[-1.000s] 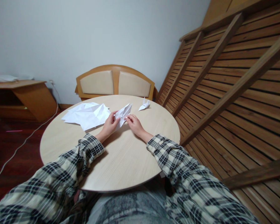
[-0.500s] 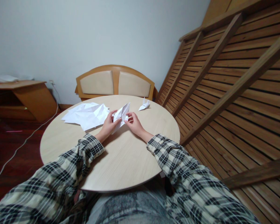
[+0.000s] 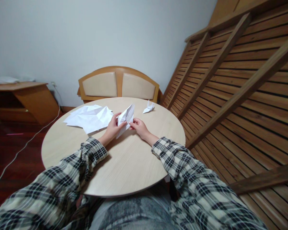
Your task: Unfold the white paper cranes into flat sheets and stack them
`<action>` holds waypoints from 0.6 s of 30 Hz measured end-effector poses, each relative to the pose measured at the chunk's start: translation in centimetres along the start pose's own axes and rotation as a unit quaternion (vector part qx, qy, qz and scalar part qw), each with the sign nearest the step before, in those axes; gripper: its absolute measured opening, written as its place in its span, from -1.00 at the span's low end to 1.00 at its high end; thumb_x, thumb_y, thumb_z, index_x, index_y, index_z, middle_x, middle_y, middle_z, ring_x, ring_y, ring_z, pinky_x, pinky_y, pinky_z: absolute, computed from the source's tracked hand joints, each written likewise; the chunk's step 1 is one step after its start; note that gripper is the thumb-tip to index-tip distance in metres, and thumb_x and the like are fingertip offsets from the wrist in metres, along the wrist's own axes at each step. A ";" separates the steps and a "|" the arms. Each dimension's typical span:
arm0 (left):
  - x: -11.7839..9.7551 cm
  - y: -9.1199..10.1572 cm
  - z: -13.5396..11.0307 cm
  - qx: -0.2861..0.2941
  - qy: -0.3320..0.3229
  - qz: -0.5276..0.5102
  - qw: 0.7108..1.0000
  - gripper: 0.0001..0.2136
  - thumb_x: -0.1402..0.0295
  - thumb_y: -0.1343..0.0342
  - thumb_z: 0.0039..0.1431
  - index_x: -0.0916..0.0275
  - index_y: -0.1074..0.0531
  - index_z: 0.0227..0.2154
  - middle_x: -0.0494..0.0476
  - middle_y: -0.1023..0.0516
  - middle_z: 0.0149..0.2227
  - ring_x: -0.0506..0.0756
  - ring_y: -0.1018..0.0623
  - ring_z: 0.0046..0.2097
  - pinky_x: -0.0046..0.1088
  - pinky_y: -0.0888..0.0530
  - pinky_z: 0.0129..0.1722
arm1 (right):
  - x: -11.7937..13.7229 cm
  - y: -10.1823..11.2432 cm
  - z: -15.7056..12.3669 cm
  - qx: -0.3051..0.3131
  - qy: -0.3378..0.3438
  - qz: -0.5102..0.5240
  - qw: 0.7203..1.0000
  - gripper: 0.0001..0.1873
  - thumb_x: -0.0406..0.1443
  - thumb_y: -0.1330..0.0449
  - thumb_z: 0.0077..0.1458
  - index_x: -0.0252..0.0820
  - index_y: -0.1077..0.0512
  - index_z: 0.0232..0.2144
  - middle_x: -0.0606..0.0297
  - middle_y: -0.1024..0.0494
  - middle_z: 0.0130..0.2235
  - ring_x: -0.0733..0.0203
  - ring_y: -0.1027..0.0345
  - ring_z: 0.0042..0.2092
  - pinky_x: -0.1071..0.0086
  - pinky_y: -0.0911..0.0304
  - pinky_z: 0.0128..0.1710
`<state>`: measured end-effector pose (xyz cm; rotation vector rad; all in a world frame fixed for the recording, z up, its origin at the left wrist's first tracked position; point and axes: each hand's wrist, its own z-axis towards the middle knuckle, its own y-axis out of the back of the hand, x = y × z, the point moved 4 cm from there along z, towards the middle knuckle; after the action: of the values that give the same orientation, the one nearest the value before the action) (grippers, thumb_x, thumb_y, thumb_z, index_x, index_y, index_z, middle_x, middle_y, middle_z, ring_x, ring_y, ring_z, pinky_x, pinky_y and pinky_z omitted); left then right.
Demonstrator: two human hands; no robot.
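A piece of folded white paper point(image 3: 127, 114) is held tilted between my hands, above the round table point(image 3: 134, 166). My left hand point(image 3: 113, 129) grips its left side, with the thumb across the front and the fingers behind. At the right edge my right hand point(image 3: 139, 128) pinches the paper between thumb and fingertips. Several creased white sheets point(image 3: 88, 118) lie to the left of my left hand. Beyond my right hand sits a small folded paper crane point(image 3: 148, 107).
A wooden headboard with pale panels point(image 3: 99, 84) stands behind the table against the wall. Slatted wooden boards point(image 3: 230, 95) lean close along the right side. At the left are a low wooden cabinet point(image 3: 38, 102) and a white cable point(image 3: 26, 145) on the floor.
The folded paper has turned slightly in my hands and its upper tip sits a little lower. My right fingers have closed in on its right edge. The sheets and crane stay put.
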<state>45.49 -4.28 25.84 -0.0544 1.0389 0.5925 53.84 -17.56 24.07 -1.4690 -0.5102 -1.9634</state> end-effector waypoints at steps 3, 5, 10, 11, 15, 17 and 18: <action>0.3 0.2 0.0 -0.017 -0.018 0.049 0.999 -0.48 0.22 -0.20 0.10 0.23 -0.23 0.09 0.15 -0.45 -0.18 0.09 -0.47 -0.20 -0.34 -0.42 -0.21 | 0.3 -0.2 -0.1 0.002 0.020 -0.016 1.000 -0.78 -0.20 -0.27 -0.03 -0.19 -0.33 -0.47 0.41 -0.38 -0.47 0.36 -0.26 -0.47 0.43 -0.27 -0.42; 0.3 0.3 0.0 -0.025 -0.019 0.090 0.995 -0.49 0.20 -0.20 0.11 0.22 -0.24 0.09 0.09 -0.43 -0.27 0.07 -0.44 -0.28 -0.35 -0.39 -0.26 | 0.5 -0.4 -0.3 0.005 0.030 -0.024 0.999 -0.79 -0.21 -0.27 -0.02 -0.19 -0.33 -0.47 0.41 -0.37 -0.48 0.35 -0.25 -0.47 0.42 -0.27 -0.42; -0.1 0.4 -0.2 -0.019 -0.018 0.108 0.994 -0.55 0.16 -0.14 0.17 0.22 -0.26 0.07 0.06 -0.41 -0.33 0.06 -0.42 -0.33 -0.38 -0.37 -0.32 | 0.9 -0.5 -0.4 0.001 0.032 -0.037 0.999 -0.78 -0.20 -0.27 -0.01 -0.18 -0.31 -0.49 0.41 -0.37 -0.49 0.34 -0.24 -0.47 0.41 -0.28 -0.42; -0.2 0.5 -0.2 -0.021 -0.018 0.104 0.994 -0.57 0.16 -0.12 0.19 0.23 -0.26 0.06 0.05 -0.41 -0.34 0.05 -0.42 -0.33 -0.38 -0.36 -0.32 | 0.9 -0.5 -0.4 0.000 0.033 -0.037 0.999 -0.78 -0.20 -0.27 -0.01 -0.18 -0.31 -0.49 0.41 -0.37 -0.49 0.34 -0.25 -0.47 0.41 -0.28 -0.42; -0.8 0.6 -0.3 -0.037 -0.014 0.088 0.995 -0.66 0.19 0.00 0.28 0.24 -0.28 0.03 0.02 -0.37 -0.41 0.03 -0.38 -0.39 -0.42 -0.33 -0.38 | 0.8 -0.4 -0.3 -0.003 0.034 -0.044 0.998 -0.76 -0.18 -0.27 0.00 -0.18 -0.33 -0.47 0.40 -0.38 -0.48 0.34 -0.26 -0.48 0.40 -0.27 -0.43; -1.1 0.7 -0.3 -0.048 -0.015 0.079 0.996 -0.72 0.22 0.02 0.29 0.24 -0.30 -0.02 0.01 -0.35 -0.44 0.02 -0.36 -0.42 -0.43 -0.31 -0.41 | 0.6 -0.3 -0.2 -0.004 0.034 -0.048 0.998 -0.75 -0.16 -0.27 0.01 -0.19 -0.33 -0.47 0.39 -0.39 -0.47 0.34 -0.27 -0.48 0.40 -0.26 -0.43; -1.1 0.8 -0.3 -0.054 -0.014 0.071 0.996 -0.75 0.24 0.02 0.29 0.23 -0.31 -0.04 -0.01 -0.34 -0.45 0.02 -0.34 -0.44 -0.44 -0.29 -0.43 | 0.6 -0.2 -0.2 -0.005 0.036 -0.049 0.998 -0.74 -0.15 -0.27 0.02 -0.19 -0.33 -0.46 0.38 -0.40 -0.46 0.34 -0.27 -0.48 0.40 -0.25 -0.43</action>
<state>44.42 -4.21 26.78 -0.0679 0.9881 0.7773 53.45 -17.65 24.57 -1.3979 -0.5506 -2.0897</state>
